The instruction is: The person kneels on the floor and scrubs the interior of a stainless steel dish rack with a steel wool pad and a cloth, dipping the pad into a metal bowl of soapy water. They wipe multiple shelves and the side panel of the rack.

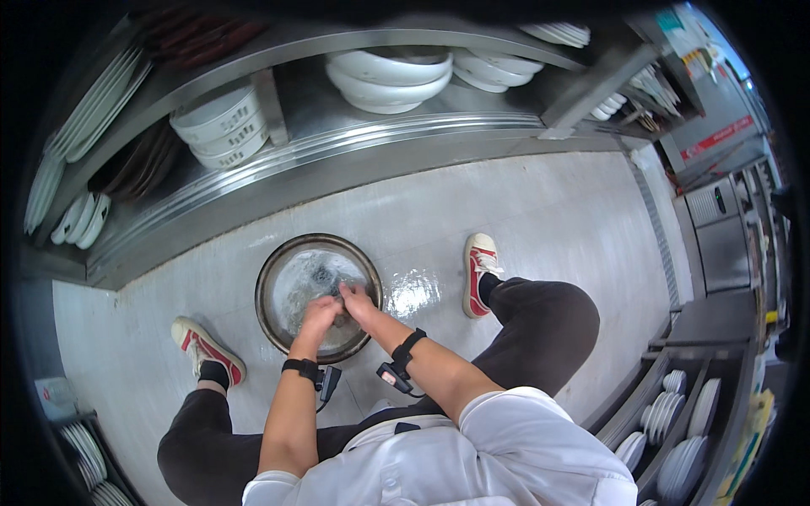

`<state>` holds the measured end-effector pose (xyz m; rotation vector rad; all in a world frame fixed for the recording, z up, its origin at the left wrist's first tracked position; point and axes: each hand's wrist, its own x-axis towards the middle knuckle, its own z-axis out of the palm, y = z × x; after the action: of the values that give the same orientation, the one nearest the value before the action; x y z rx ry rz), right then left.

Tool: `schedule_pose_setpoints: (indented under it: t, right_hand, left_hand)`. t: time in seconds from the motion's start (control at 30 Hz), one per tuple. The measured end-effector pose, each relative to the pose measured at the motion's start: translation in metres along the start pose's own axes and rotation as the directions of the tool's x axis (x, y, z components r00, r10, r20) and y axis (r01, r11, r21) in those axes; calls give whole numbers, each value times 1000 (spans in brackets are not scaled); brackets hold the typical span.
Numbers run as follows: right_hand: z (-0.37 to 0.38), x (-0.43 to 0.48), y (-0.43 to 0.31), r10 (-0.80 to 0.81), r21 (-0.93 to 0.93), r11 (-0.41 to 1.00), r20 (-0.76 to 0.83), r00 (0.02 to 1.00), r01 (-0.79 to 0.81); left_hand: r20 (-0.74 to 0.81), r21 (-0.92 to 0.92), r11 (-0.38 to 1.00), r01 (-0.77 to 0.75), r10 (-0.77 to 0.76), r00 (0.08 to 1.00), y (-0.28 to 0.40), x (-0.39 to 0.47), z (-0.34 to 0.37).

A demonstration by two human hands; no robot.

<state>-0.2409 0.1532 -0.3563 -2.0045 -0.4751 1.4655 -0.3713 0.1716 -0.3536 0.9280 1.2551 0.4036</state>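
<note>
A round metal basin (264,265) with a brownish rim stands on the floor between my feet. Foamy, cloudy water (294,278) fills it, and a dark grey patch, perhaps a mesh scouring pad (324,274), shows among the suds. My left hand (321,314) and my right hand (358,303) meet over the basin's near right part, fingers curled. Something small and greyish-brown (340,318) appears just below the fingers; blur hides what it is and whether either hand grips it. Each forearm wears a black strap with a small device.
A steel shelf unit (405,142) runs along the far side, with stacked white bowls (389,79), patterned white dishes (221,129) and plates (101,104). More plates (663,410) sit in a rack at lower right. My shoes (482,275) flank the basin on wet-looking tiles (557,209).
</note>
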Motion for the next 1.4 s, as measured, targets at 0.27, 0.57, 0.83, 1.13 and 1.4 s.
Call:
schedule_pose_setpoints:
  t: [0.27, 0.57, 0.83, 1.13, 1.4]
  right_hand:
    - [10, 6, 1, 72, 579, 783, 281, 957, -229]
    - [4, -45, -24, -268, 476, 874, 304, 914, 98]
    - [0, -42, -38, -557, 464, 801, 346, 755, 378]
    - [13, -33, -38, -636, -32, 764, 128, 761, 645]
    - [20, -18, -24, -536, -47, 844, -62, 842, 534]
  left_hand:
    - [-119, -609, 780, -142, 87, 989, 17, -12, -5]
    - [194, -553, 828, 92, 21, 981, 24, -51, -4]
    - [168, -446, 883, 146, -78, 983, 51, -72, -4]
    - [218, -42, 985, 168, -155, 964, 48, -55, 4]
    - [2, 532, 845, -64, 74, 997, 61, -72, 44]
